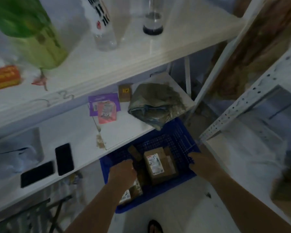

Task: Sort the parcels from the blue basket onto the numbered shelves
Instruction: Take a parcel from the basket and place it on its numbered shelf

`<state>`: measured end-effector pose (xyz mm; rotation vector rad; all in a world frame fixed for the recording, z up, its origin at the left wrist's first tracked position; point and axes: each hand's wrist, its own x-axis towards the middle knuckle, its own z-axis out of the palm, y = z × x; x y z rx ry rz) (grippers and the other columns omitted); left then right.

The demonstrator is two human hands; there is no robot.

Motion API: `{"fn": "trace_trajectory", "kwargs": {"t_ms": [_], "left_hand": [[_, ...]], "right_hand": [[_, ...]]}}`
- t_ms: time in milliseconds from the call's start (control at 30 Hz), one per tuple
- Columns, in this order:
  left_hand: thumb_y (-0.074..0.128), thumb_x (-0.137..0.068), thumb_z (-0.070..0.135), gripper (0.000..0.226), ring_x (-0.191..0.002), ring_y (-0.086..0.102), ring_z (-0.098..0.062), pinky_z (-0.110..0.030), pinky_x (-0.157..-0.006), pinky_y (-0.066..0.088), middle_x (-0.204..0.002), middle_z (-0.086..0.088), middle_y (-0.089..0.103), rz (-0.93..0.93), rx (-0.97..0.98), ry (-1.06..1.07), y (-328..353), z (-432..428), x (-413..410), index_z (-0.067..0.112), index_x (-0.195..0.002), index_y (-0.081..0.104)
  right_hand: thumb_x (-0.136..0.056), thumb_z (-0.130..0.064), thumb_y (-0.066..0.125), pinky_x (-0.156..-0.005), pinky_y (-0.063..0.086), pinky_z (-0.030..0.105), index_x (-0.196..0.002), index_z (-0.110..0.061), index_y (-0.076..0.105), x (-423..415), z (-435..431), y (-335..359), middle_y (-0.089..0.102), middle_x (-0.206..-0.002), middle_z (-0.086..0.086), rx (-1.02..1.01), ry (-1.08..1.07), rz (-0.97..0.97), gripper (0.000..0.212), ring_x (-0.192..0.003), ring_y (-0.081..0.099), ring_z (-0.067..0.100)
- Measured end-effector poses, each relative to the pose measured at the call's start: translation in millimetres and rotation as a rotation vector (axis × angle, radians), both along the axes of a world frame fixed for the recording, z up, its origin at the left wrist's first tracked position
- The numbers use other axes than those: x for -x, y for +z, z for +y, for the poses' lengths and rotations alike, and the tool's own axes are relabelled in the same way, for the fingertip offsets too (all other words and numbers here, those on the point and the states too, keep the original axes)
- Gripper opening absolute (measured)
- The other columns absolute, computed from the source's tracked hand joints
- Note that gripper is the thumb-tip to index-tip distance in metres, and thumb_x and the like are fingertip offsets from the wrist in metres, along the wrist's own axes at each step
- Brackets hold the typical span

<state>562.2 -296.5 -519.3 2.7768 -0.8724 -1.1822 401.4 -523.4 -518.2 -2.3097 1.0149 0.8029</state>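
Observation:
The blue basket (178, 137) sits on the floor below the white shelves. Inside it lies a brown cardboard parcel (160, 165) with a white label, beside other brown parcels (129, 194). My left hand (123, 172) reaches into the basket's left side with curled fingers on a dark brown parcel (134, 153). My right hand (200, 161) grips the basket's right rim. On the middle shelf (124, 135) lie a purple mailer (104, 103), a pink packet (107, 112), a small brown box (125, 92) and a grey-green wrapped parcel (155, 105).
Two black phones (64, 158) lie on the lower left shelf. The top shelf (141, 56) holds a green bag (29, 29), bottles and an orange box (4, 77). A second white rack (252, 105) stands at right. A sandalled foot (155, 227) is on the floor.

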Motion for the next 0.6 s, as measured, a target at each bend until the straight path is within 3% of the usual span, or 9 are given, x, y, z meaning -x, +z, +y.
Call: {"fn": "trace_trajectory", "kwargs": {"t_ms": [67, 167, 233, 333, 500, 600], "left_hand": [[0.038, -0.098, 0.028, 0.045, -0.123, 0.052, -0.020, -0.032, -0.099, 0.047, -0.144, -0.003, 0.044, 0.041, -0.026, 0.025, -58.8, -5.9, -1.3, 0.021, -0.142, 0.035], [0.037, -0.099, 0.028, 0.055, -0.135, 0.039, -0.021, -0.033, -0.106, 0.040, -0.154, -0.005, 0.029, 0.150, -0.076, 0.016, -144.3, -14.9, -1.7, 0.018, -0.150, 0.017], [0.039, -0.099, 0.026, 0.058, -0.136, 0.038, -0.021, -0.037, -0.110, 0.035, -0.153, -0.005, 0.029, 0.166, -0.065, 0.013, -194.1, -28.3, 0.0, 0.020, -0.150, 0.013], [0.048, -0.094, 0.026, 0.065, -0.129, 0.044, -0.024, -0.041, -0.108, 0.037, -0.148, -0.007, 0.038, 0.250, 0.038, 0.138, -269.6, -52.1, 6.0, 0.021, -0.149, 0.013], [0.061, -0.087, 0.022, 0.100, -0.118, 0.053, -0.026, -0.031, -0.088, 0.047, -0.148, -0.011, 0.036, 0.473, 0.053, 0.372, -372.9, -83.6, 16.9, 0.017, -0.149, -0.017], [0.065, -0.082, 0.004, 0.101, -0.128, 0.046, -0.028, -0.037, -0.106, 0.040, -0.148, -0.011, 0.038, 0.545, 0.097, 0.467, -401.9, -95.0, 23.1, 0.014, -0.150, -0.009]], "right_hand": [[-0.099, -0.025, 0.043, -0.105, 0.038, 0.029, -0.145, -0.019, 0.034, -7.5, 0.3, -54.8, 0.040, -0.148, 0.001, -0.026, -0.051, -0.025, 0.048, -0.132, 0.043, 0.019], [-0.097, -0.021, 0.046, -0.105, 0.040, 0.033, -0.141, -0.017, 0.038, -11.8, 9.9, -140.9, 0.044, -0.143, 0.004, -0.082, -0.115, -0.039, 0.046, -0.129, 0.044, 0.021], [-0.097, -0.019, 0.045, -0.104, 0.040, 0.032, -0.142, -0.018, 0.036, -9.6, 13.2, -195.1, 0.045, -0.141, 0.005, -0.110, -0.146, -0.056, 0.046, -0.128, 0.044, 0.021], [-0.098, -0.016, 0.044, -0.104, 0.039, 0.030, -0.147, -0.019, 0.027, -9.6, 9.4, -268.9, 0.041, -0.143, 0.004, -0.124, -0.148, -0.057, 0.052, -0.129, 0.040, 0.020], [-0.096, -0.021, 0.050, -0.109, 0.038, 0.036, -0.153, -0.020, 0.003, -21.4, -4.2, -373.9, 0.025, -0.155, 0.005, -0.183, -0.229, -0.058, 0.074, -0.135, 0.036, 0.024], [-0.089, -0.032, 0.062, -0.113, 0.034, 0.040, -0.152, -0.023, -0.007, -28.2, -7.0, -417.7, 0.023, -0.155, 0.002, -0.330, -0.373, -0.099, 0.094, -0.137, 0.033, 0.025]]}}
